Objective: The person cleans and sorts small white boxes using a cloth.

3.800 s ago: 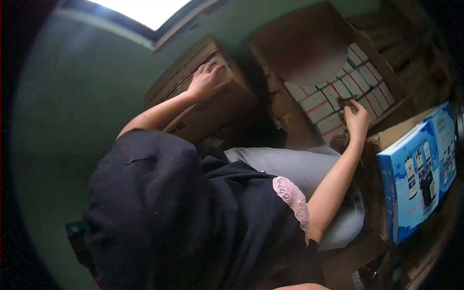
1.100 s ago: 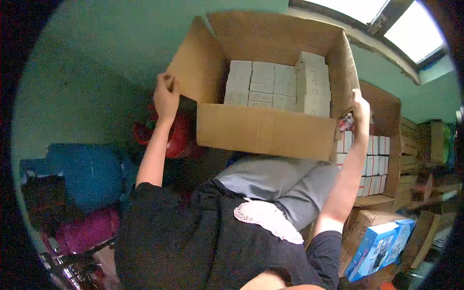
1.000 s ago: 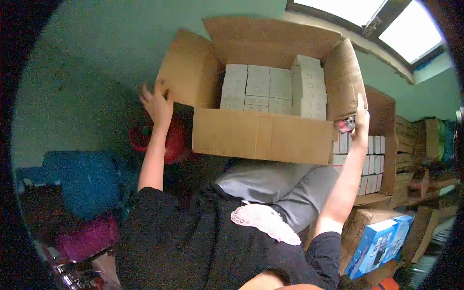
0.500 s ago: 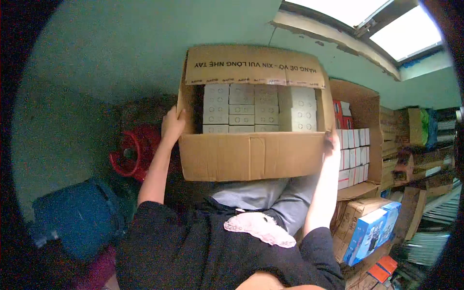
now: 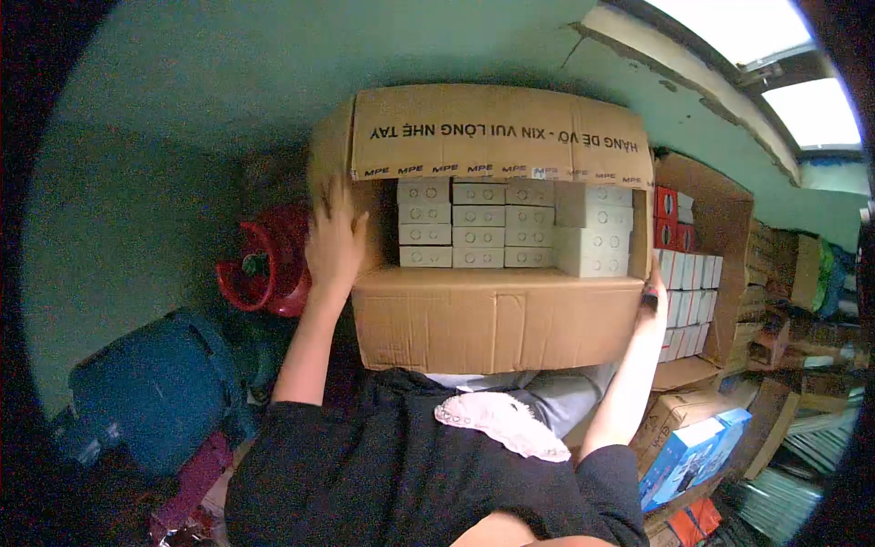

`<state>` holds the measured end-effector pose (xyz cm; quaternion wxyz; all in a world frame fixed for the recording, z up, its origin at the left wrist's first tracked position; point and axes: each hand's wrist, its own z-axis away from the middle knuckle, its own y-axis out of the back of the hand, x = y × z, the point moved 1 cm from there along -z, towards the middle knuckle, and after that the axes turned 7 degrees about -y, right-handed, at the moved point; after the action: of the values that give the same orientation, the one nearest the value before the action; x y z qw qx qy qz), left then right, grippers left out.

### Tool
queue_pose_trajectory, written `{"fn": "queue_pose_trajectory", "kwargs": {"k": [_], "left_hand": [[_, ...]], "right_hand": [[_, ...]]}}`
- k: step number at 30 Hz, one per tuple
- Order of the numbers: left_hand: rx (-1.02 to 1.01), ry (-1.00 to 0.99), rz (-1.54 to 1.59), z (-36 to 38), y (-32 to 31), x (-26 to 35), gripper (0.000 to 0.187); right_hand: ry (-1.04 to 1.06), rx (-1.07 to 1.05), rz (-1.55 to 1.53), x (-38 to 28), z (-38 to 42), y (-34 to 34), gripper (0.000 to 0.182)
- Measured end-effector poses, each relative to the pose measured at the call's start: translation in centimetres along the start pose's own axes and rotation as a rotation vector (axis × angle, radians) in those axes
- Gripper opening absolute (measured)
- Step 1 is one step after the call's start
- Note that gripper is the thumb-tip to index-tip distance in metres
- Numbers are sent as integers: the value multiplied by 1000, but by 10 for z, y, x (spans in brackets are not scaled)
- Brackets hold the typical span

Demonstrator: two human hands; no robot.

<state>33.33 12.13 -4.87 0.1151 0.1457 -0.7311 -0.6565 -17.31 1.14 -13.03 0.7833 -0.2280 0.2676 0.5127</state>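
Observation:
A large cardboard box is in front of my body, its open side toward me and its printed flap folded up. Inside stand stacks of small white boxes with round marks on their ends; one stack at the right sits apart across a gap. My left hand lies along the box's left side, fingers stretched and a little blurred, against the side flap. At the right edge, my right hand holds the box's side, its fingers mostly hidden behind the cardboard.
Right of it stands another open carton with white and red boxes. A blue printed box lies below. A red plastic object and a dark blue bin are at the left. A green wall rises behind.
The box appears lower and larger, showing more of its contents. My left hand has gone from gripping the left edge to lying with outstretched fingers on the side. My right hand stays at the right edge.

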Motion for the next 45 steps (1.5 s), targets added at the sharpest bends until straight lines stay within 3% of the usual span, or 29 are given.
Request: {"fn": "queue_pose_trajectory", "kwargs": {"k": [1, 2, 4, 7, 9, 10, 13, 15, 16, 17, 19, 22, 25, 28, 31, 32, 34, 37, 40, 43, 45], "left_hand": [[215, -120, -172, -5, 5, 9, 36], [221, -215, -137, -14, 2, 15, 37], [234, -404, -74, -37, -5, 25, 42], [280, -673, 97, -64, -13, 11, 52], [243, -582, 138, -79, 8, 4, 56], [223, -541, 159, -89, 19, 5, 58], [540, -490, 28, -132, 32, 18, 62], [618, -477, -129, -160, 21, 28, 69], [655, -469, -208, -166, 18, 36, 73], [638, -451, -136, -169, 15, 44, 80], [592, -409, 7, -163, 10, 59, 96], [434, -483, 12, -171, 4, 76, 108], [236, -448, -235, -167, 6, 95, 112], [299, -465, -85, -171, 23, 106, 117], [359, -632, -71, -169, 18, 103, 94], [135, -643, -27, -187, -6, 101, 84], [-254, -620, 7, -189, 15, 108, 64], [-221, -638, 86, -188, 7, 111, 47], [-313, -520, 46, -197, -18, 105, 50], [-91, -495, -265, -183, -17, 125, 53], [25, -532, -266, -168, -25, 127, 57]], "right_hand": [[8, 59, -2, 2, 7, -6, 54], [16, 118, -5, 2, 11, -7, 58], [41, 275, 440, -10, -2, 9, 68], [217, 510, 727, -17, 11, 1, 92], [529, 770, 875, -14, 28, -18, 98], [523, 883, 1069, -10, 34, -22, 108], [570, 883, 1317, -7, 51, -45, 119], [601, 786, 1474, 2, 53, -60, 112], [415, 597, 1318, -7, 47, -56, 92], [372, 355, 1128, -10, 39, -45, 66], [380, 168, 920, 0, 15, -21, 49], [375, 105, 919, 1, 32, -12, 40], [497, 123, 925, 26, 43, 7, 39], [458, 132, 849, 36, 63, 17, 39], [433, 135, 797, 38, 80, 18, 40], [406, 118, 783, 44, 67, 13, 40], [449, 89, 687, 48, 68, 9, 40], [487, 146, 728, 44, 70, 9, 40], [447, 167, 815, 31, 82, 2, 39], [451, 173, 838, 24, 66, -2, 38], [426, 180, 911, 19, 60, -6, 38]]}}
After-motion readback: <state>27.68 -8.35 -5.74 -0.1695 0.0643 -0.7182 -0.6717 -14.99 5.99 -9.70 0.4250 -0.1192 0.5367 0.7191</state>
